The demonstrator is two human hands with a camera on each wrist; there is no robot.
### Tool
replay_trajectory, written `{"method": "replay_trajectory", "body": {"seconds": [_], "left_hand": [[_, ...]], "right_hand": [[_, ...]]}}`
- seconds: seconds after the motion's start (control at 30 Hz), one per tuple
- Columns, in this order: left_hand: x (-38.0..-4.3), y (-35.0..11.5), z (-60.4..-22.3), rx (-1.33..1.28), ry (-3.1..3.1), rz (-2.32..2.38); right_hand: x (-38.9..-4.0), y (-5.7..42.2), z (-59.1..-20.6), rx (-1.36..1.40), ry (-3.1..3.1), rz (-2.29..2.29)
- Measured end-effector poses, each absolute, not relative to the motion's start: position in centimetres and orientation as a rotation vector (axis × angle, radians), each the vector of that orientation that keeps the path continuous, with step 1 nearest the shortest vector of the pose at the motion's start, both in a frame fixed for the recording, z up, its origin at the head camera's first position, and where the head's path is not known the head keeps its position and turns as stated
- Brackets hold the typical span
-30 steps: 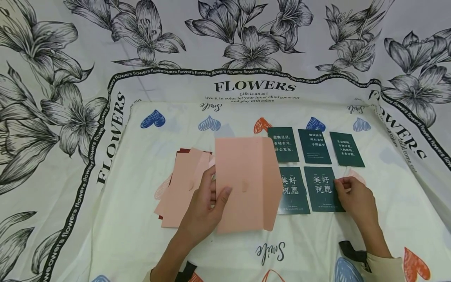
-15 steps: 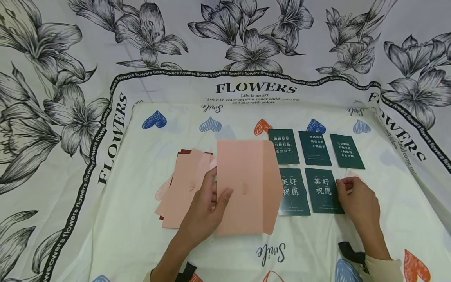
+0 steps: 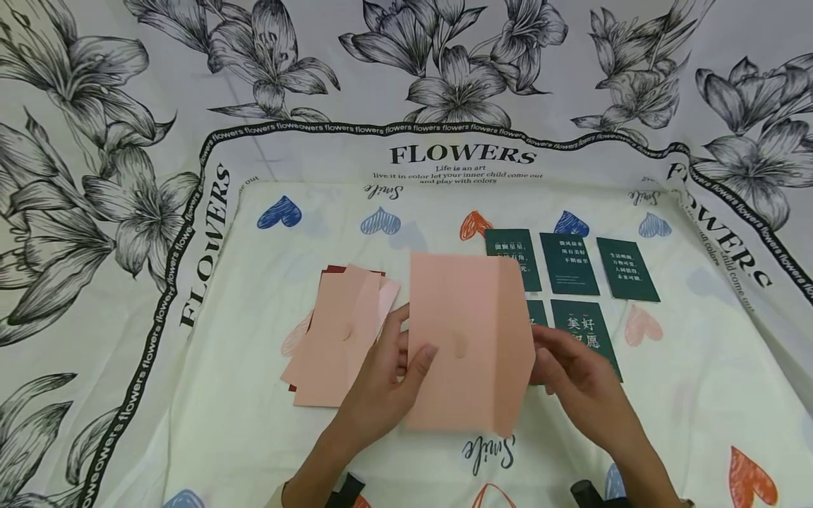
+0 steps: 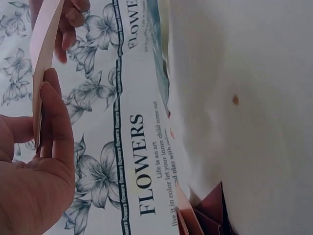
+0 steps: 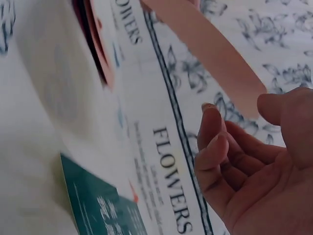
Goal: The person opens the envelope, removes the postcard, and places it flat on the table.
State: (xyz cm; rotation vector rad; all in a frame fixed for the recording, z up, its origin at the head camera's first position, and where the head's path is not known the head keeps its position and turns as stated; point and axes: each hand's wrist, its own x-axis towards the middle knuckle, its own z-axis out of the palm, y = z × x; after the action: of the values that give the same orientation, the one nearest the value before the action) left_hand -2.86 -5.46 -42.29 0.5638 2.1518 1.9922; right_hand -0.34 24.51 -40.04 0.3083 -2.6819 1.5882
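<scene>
A pink envelope [image 3: 452,303] with its flap unfolded to the right is held up over the table. My left hand [image 3: 384,384] grips its left edge, thumb on the front and fingers behind. At the flap's right edge is my right hand [image 3: 587,391], fingers loosely bent. In the right wrist view the thumb [image 5: 274,108] lies close to the flap [image 5: 225,63], with space between it and the fingers [image 5: 211,152]; contact is hard to tell. Several dark green cards [image 3: 571,271] with white writing lie beyond, some partly hidden by the envelope and right hand.
Left of my left hand lies a loose pile of pink envelopes [image 3: 333,331], with dark red ones [image 3: 333,269] showing underneath. A cream cloth [image 3: 241,437] with printed hearts covers the table, bordered by flower-patterned fabric [image 3: 305,152].
My right hand has left the edge of a lower green card and come left to the envelope's flap. The envelope and left hand have shifted slightly right, covering more of the cards.
</scene>
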Motion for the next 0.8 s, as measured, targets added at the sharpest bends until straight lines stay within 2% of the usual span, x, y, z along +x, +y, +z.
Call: {"method": "replay_trajectory", "body": {"seconds": [0.2, 0.57, 0.8], "left_hand": [[-2.4, -4.8, -42.3, 0.604, 2.065, 2.014], [-1.8, -4.5, -42.1, 0.626, 2.092, 1.976], [-1.7, -4.3, -42.3, 0.609, 2.408, 1.806]], "right_hand": [[-0.1, 21.9, -40.7, 0.332, -2.586, 1.855], [0.2, 19.7, -41.3, 0.262, -2.512, 1.816], [0.7, 19.0, -41.2, 0.254, -2.511, 1.817]]}}
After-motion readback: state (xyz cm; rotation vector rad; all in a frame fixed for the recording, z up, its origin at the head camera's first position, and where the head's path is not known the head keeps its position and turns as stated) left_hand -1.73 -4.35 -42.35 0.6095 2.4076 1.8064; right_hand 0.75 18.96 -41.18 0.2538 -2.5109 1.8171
